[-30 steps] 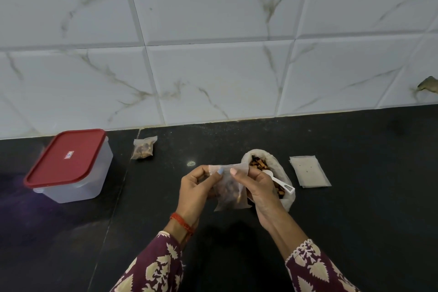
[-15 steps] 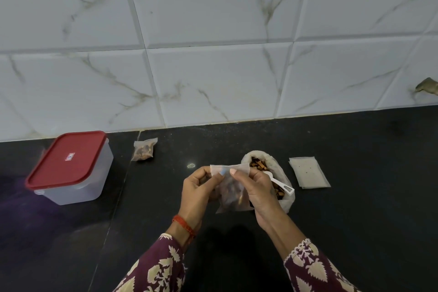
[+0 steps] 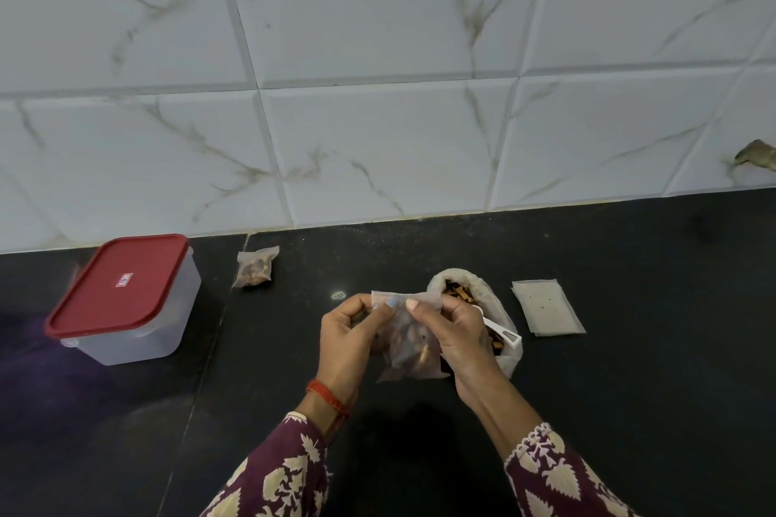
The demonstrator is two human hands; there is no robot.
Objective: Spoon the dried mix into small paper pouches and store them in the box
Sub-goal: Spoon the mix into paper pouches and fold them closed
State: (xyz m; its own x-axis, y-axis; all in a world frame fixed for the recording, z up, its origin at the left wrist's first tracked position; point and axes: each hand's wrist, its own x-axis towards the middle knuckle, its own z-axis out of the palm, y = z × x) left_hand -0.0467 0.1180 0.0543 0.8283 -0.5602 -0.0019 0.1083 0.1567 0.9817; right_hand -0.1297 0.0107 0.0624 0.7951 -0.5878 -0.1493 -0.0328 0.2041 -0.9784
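Looks like the sealing step: a filled pouch [image 3: 409, 342], thin see-through paper with brown bits inside, is pinched at its top edge by the left hand [image 3: 350, 338] and right hand [image 3: 455, 342], just at 9 o'clock of the open sack [image 3: 497, 306]. Next the top probably gets folded shut. The lidded red-topped plastic box [image 3: 121, 300] sits at 9 o'clock, and needs opening.

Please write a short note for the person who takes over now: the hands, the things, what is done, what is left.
Left hand and right hand both pinch the top of a filled pouch.
Bag of mix with the spoon lies behind the right hand; empty pouches right of it.
Done: one filled pouch lies beside the box.
Left: store pouches; the box lid is on.
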